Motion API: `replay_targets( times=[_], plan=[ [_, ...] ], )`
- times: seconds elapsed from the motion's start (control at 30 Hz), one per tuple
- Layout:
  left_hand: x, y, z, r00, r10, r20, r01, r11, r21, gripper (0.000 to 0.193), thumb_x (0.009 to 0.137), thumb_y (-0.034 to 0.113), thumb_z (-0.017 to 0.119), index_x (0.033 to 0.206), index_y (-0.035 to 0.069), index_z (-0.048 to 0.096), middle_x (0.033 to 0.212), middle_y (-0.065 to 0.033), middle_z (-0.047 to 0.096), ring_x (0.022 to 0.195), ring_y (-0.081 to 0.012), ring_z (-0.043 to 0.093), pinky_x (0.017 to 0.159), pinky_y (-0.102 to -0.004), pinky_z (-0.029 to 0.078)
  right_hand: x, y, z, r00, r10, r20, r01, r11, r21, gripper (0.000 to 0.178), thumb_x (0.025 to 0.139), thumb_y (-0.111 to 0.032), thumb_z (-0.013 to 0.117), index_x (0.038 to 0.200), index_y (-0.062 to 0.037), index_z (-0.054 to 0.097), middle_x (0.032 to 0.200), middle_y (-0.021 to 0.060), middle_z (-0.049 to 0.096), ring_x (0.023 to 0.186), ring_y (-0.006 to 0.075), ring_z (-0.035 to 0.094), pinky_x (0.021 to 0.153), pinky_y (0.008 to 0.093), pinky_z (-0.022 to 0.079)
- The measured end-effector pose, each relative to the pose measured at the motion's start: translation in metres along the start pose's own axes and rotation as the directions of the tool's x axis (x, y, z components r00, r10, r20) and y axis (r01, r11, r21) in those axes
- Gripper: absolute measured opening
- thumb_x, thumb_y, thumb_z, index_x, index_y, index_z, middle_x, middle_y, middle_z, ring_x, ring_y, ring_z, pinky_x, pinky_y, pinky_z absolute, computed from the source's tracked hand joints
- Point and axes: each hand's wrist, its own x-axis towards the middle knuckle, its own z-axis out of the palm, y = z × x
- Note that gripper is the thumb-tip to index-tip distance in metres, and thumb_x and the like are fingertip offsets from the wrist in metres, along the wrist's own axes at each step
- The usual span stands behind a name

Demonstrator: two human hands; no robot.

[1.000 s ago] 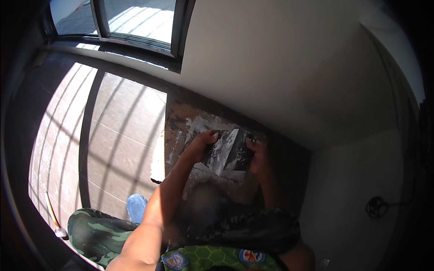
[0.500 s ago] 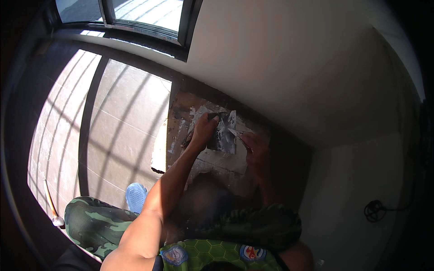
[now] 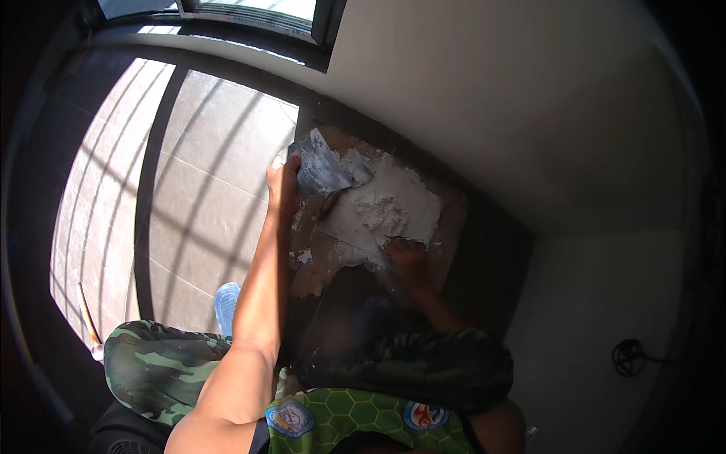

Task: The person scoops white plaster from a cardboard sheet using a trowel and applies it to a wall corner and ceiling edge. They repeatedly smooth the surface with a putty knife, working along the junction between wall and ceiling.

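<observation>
My left hand is closed on the edge of a flat metal plastering trowel, its face streaked with whitish putty. The trowel is tilted over the left side of a brown, cardboard-like sheet on the floor. On that sheet lies a spread of pale putty, with a rough heap in its middle. My right hand, in shadow, is low at the near edge of the putty. Its fingers look curled, and what they hold is too dark to make out.
A white wall rises beyond the sheet, with a dark-framed window at the top left. Sunlit floor tiles lie to the left. A hammer lies at the far left, a blue slipper by my leg, and a coiled black cable at right.
My left hand has carried the trowel left, off the middle of the sheet, uncovering the putty heap. My right hand has moved down and away from the trowel; the scraper it held no longer shows clearly.
</observation>
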Motion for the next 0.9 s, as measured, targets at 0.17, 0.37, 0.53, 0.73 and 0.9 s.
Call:
replay_targets(
  times=[0.17,0.37,0.53,0.73,0.9],
  plan=[
    [0.009,-0.003,-0.006,0.998,0.053,0.044,-0.05,0.996,-0.067,0.026,0.09,0.012,0.062,0.109,-0.005,0.061,0.093,-0.0098,0.065,0.081,-0.0196,0.064,0.072,-0.0332,0.053,0.009,0.004,0.008,0.999,0.042,0.001,-0.042,0.997,0.058,0.033,0.078,-0.01,0.056,0.107,-0.0116,0.071,0.106,0.0074,0.07,0.091,0.0302,0.061,0.081,0.0437,0.047],
    [0.016,-0.009,-0.004,0.998,0.011,0.063,-0.005,0.995,-0.096,0.031,0.091,0.013,0.059,0.115,-0.007,0.058,0.101,-0.0144,0.065,0.086,-0.0247,0.068,0.075,-0.0379,0.057,0.028,-0.015,0.009,0.991,0.114,0.066,-0.114,0.993,0.009,0.033,0.077,-0.009,0.057,0.107,-0.0103,0.071,0.099,0.0083,0.07,0.084,0.0313,0.063,0.074,0.0446,0.049],
    [0.011,-0.012,0.0,0.996,0.019,0.093,-0.008,0.993,-0.119,0.031,0.091,0.012,0.058,0.114,-0.008,0.057,0.1,-0.0161,0.065,0.084,-0.0268,0.068,0.072,-0.0386,0.058,0.05,-0.059,0.0,0.997,-0.028,-0.078,0.03,0.999,0.025,0.031,0.074,-0.011,0.06,0.104,-0.0094,0.07,0.095,0.0087,0.07,0.084,0.032,0.065,0.074,0.0449,0.05],
    [0.001,-0.003,0.002,0.995,0.048,0.086,-0.034,0.986,-0.162,0.03,0.09,0.013,0.059,0.112,-0.008,0.058,0.097,-0.0148,0.065,0.082,-0.0253,0.068,0.07,-0.0382,0.058,0.042,-0.035,-0.017,0.977,0.213,0.003,-0.209,0.954,0.215,0.024,0.08,-0.017,0.065,0.101,-0.0044,0.068,0.099,0.0119,0.07,0.091,0.034,0.066,0.079,0.046,0.052],
    [0.002,0.002,0.001,0.999,0.005,-0.039,-0.009,0.995,-0.099,0.02,0.088,0.012,0.06,0.103,-0.001,0.061,0.087,-0.0063,0.062,0.073,-0.0165,0.059,0.066,-0.0324,0.049,0.01,0.015,0.012,0.762,0.642,0.085,-0.641,0.73,0.236,0.024,0.085,-0.016,0.061,0.102,-0.0002,0.066,0.099,0.0201,0.069,0.091,0.0385,0.066,0.084,0.0466,0.051]
  ],
)
